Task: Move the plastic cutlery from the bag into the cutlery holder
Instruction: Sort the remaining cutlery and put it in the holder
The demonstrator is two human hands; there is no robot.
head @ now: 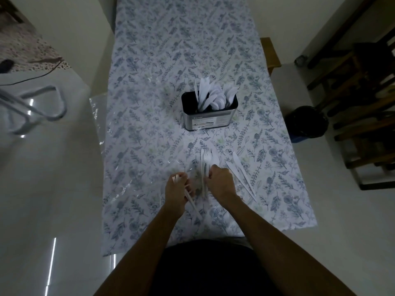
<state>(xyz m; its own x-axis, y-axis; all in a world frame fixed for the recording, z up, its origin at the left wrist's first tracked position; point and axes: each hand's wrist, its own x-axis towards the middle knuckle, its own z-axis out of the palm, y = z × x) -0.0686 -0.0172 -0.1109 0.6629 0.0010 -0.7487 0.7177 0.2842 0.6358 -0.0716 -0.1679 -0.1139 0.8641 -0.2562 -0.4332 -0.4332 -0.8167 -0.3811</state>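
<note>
A steel cutlery holder (208, 119) with a black inside stands mid-table, filled with several white plastic knives, spoons and forks (213, 95). Near the front edge my left hand (178, 189) is shut on a few white forks (190, 199), handles pointing toward me. My right hand (220, 181) grips white forks and a knife (206, 165) that poke out of a clear plastic bag (192, 178) lying between the hands. Two white knives (241, 174) lie loose on the cloth just right of my right hand.
The long table has a blue floral cloth (149, 129) under a clear cover. A grey chair frame (40, 107) stands on the left floor. A black bin (306, 122) and dark wooden furniture (363, 99) stand on the right.
</note>
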